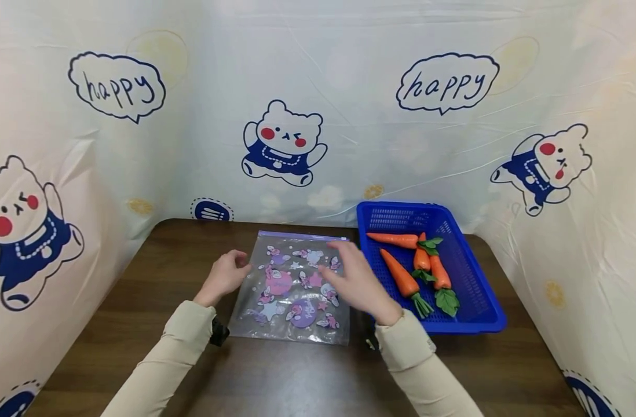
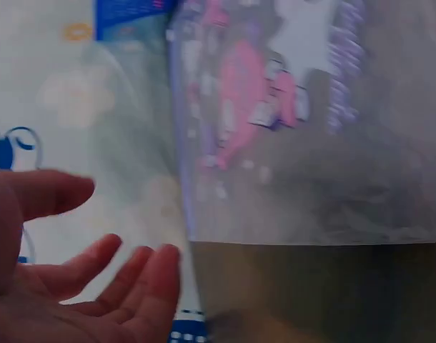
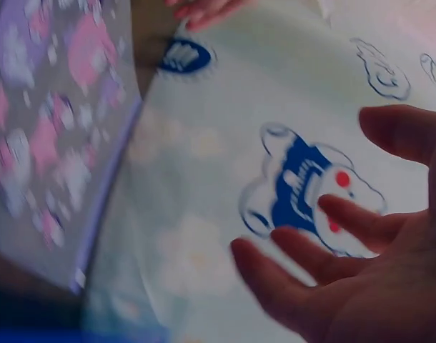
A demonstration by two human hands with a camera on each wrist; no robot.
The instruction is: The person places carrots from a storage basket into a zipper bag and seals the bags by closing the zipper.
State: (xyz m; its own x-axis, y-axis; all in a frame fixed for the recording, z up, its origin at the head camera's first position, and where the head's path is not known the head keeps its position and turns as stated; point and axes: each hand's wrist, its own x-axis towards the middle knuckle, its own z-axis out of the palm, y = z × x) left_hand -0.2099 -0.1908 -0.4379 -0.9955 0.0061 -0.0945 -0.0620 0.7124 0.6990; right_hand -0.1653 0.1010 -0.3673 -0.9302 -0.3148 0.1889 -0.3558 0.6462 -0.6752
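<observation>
A clear zip bag printed with pink and purple cartoon figures lies flat on the brown table, its purple zip edge at the far side. At the bag's left edge is my left hand, fingers loosely bent and holding nothing; the left wrist view shows the fingers spread apart from the bag. My right hand hovers over the bag's right side, thumb and fingers apart. In the right wrist view that hand is also without anything in its grasp.
Right of the bag stands a blue plastic basket holding several orange carrots with green tops. The wooden table extends in front. A pale printed curtain encloses the back and sides.
</observation>
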